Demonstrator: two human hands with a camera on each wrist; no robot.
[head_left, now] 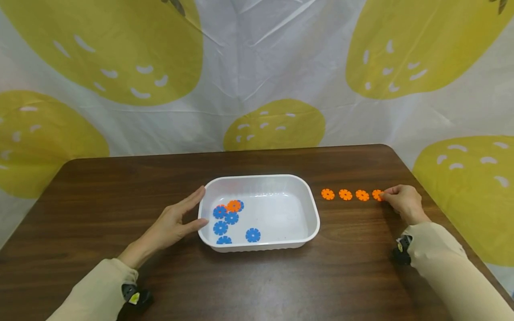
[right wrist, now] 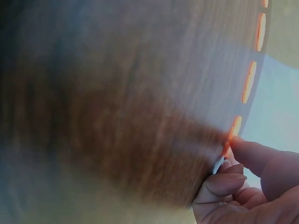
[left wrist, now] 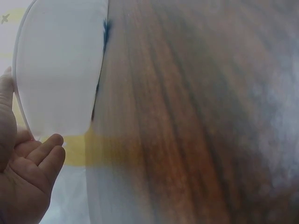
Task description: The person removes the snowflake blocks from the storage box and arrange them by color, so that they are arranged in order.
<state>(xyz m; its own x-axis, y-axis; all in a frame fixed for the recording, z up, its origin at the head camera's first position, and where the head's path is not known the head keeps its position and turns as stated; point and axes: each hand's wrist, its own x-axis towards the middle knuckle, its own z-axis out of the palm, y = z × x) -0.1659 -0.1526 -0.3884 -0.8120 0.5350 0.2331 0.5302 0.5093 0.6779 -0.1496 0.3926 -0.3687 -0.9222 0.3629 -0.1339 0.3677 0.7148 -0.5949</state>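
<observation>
A white plastic tray stands at the middle of the table. My left hand holds its left end, thumb over the rim and fingers along the outside. Inside lie several blue snowflake discs and orange ones, mostly gathered at the left. Far to the right, my right hand pinches an orange snowflake disc down at the tabletop. That disc ends a row with three more orange discs, spaced apart; in the right wrist view the row of discs appears edge-on.
The brown wooden table ends close beyond my right hand at its slanting right edge. Behind its back edge hangs a white cloth with large yellow fruit shapes.
</observation>
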